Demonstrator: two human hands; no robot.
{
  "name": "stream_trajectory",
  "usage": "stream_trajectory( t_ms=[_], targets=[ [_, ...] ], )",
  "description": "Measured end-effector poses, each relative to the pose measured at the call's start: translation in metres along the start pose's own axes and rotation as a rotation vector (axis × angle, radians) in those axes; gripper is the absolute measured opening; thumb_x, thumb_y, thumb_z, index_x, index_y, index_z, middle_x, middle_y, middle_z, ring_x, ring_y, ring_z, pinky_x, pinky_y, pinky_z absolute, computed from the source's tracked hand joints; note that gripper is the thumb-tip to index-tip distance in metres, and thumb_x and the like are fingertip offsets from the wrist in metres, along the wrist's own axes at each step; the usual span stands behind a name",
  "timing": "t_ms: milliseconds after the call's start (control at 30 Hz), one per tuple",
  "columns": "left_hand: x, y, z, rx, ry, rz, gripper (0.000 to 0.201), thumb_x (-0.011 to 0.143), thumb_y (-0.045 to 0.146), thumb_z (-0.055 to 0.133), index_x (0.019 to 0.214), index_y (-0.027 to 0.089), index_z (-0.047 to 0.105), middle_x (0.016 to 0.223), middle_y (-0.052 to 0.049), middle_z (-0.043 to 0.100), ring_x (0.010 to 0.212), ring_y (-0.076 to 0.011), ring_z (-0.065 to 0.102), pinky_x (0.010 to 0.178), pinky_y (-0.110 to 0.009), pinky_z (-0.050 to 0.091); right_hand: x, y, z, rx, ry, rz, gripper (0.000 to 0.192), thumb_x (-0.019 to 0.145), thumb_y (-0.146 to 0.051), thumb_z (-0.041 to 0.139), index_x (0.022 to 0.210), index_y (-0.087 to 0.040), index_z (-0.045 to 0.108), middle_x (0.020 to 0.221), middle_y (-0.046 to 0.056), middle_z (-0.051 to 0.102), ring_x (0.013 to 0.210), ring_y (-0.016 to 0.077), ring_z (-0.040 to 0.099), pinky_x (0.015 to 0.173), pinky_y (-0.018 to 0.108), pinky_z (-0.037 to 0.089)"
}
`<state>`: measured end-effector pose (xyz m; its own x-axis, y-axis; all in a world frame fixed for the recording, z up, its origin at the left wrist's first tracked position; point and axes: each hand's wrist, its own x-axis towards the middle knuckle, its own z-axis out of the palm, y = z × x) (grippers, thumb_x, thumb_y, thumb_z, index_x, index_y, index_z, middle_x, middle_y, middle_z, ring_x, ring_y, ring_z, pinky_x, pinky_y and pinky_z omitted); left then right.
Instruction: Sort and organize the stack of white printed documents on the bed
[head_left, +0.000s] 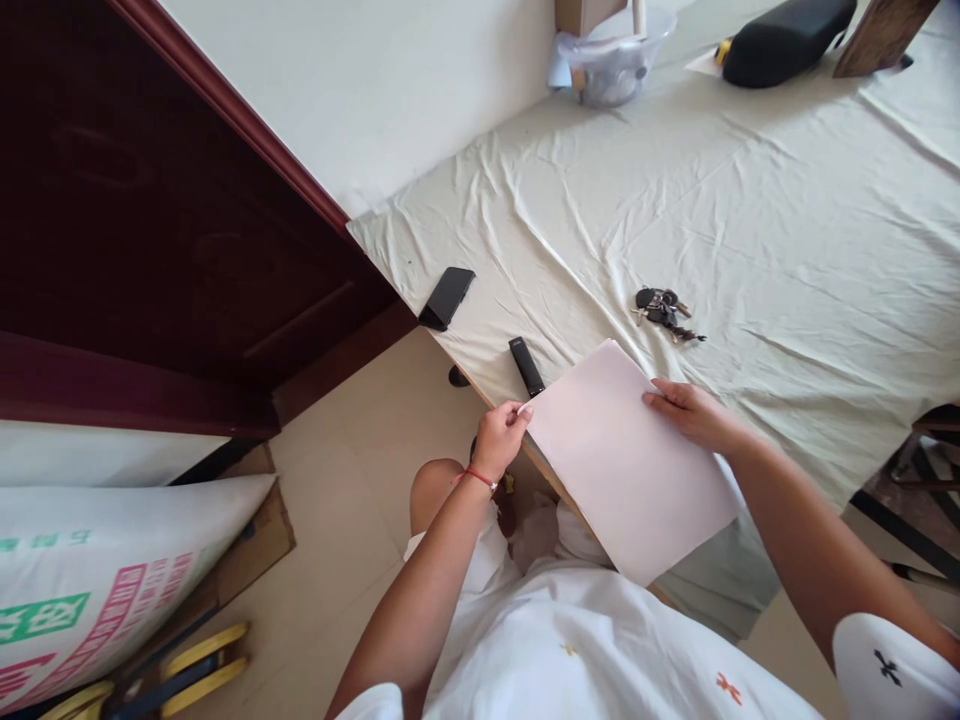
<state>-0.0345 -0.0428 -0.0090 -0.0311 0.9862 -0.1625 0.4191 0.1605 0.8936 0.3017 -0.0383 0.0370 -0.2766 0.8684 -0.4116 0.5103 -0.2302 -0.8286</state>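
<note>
White paper (pixel 626 465), which looks like more than one sheet at its far corner, lies partly over the table's front edge and reaches toward my lap. My left hand (pixel 501 440), with a red string bracelet at the wrist, pinches its left corner between thumb and fingers. On the opposite edge, my right hand (pixel 696 412) grips the paper with the thumb on top. Just beyond the left corner is a narrow black object (pixel 526 366), its kind unclear. A bunch of keys (pixel 664 308) lies beyond my right hand.
A pale wrinkled cloth (pixel 787 250) covers the table. A dark phone-like object (pixel 448 297) sits at its left edge. Farther back stand a clear plastic basin (pixel 615 75) and a black case (pixel 787 42). A dark red door (pixel 172 200) and a printed sack (pixel 127 570) are left.
</note>
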Motion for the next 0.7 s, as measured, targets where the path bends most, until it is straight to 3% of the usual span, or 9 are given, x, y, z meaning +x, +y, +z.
stream_trajectory(
  t_ms=[100,233,500,700],
  targets=[
    [0.007,0.003,0.004,0.115,0.049,-0.075,0.025,0.087,0.04,0.063,0.079,0.017,0.071,0.065,-0.001,0.07,0.059,-0.0138,0.059,0.061,-0.026,0.04,0.004,0.003,0.003,0.014,0.034,0.018,0.043,0.092,-0.064,0.06,0.087,-0.021,0.059,0.077,0.002,0.069,0.064,0.0155,0.061,0.053,0.024,0.045],
    [0.019,0.007,0.006,0.214,0.111,-0.123,0.027,0.089,0.034,0.057,0.073,0.017,0.071,0.067,-0.004,0.073,0.067,-0.0172,0.065,0.066,-0.027,0.042,0.004,0.003,0.006,0.082,0.071,0.048,0.043,0.089,-0.064,0.063,0.085,-0.022,0.058,0.075,0.001,0.066,0.063,0.0143,0.06,0.052,0.023,0.044],
    [0.038,0.015,0.008,0.339,0.113,-0.119,0.027,0.088,0.03,0.058,0.069,0.017,0.074,0.071,-0.009,0.075,0.071,-0.0203,0.066,0.066,-0.03,0.04,0.009,0.012,0.005,0.145,0.1,0.086,0.041,0.085,-0.063,0.069,0.088,-0.022,0.065,0.077,0.004,0.071,0.068,0.0188,0.066,0.053,0.025,0.049],
    [0.038,0.021,0.008,0.403,0.094,-0.127,0.022,0.083,0.022,0.061,0.067,0.017,0.075,0.067,-0.01,0.074,0.068,-0.0215,0.065,0.066,-0.031,0.038,0.007,0.02,0.003,0.255,0.029,0.157,0.042,0.083,-0.063,0.072,0.088,-0.022,0.068,0.08,0.007,0.074,0.068,0.0222,0.07,0.052,0.028,0.053]
  ],
)
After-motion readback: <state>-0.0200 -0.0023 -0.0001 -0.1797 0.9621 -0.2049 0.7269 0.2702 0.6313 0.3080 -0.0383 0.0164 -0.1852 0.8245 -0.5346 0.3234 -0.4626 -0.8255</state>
